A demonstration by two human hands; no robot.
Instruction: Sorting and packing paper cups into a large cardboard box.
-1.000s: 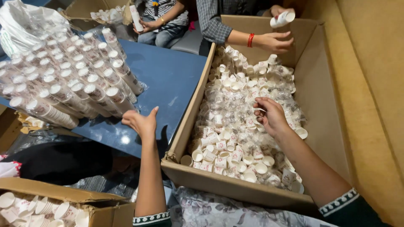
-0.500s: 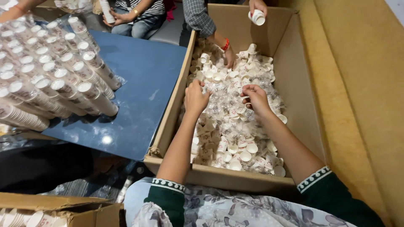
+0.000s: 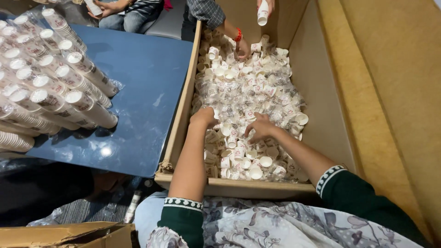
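Note:
A large cardboard box (image 3: 180, 120) holds a heap of small white paper cups (image 3: 250, 80), many of them in crinkled clear wrap. Both my arms reach into its near half. My left hand (image 3: 204, 117) rests by the left wall with its fingers curled down into the cups, so what it holds is hidden. My right hand (image 3: 260, 129) lies on the heap a little to the right, fingers spread over the cups. Dark green sleeves with white trim cover my upper arms.
Long sleeved stacks of paper cups (image 3: 55, 87) lie piled on a blue table (image 3: 147, 92) at the left. At the box's far end another person's hand (image 3: 241, 47) with a red bracelet digs in the cups, and a second hand holds a cup stack (image 3: 262, 11). Yellow-brown wall at right.
My left hand has gone from over the blue table into the box. Both hands have then slid to the near part of the heap, close together.

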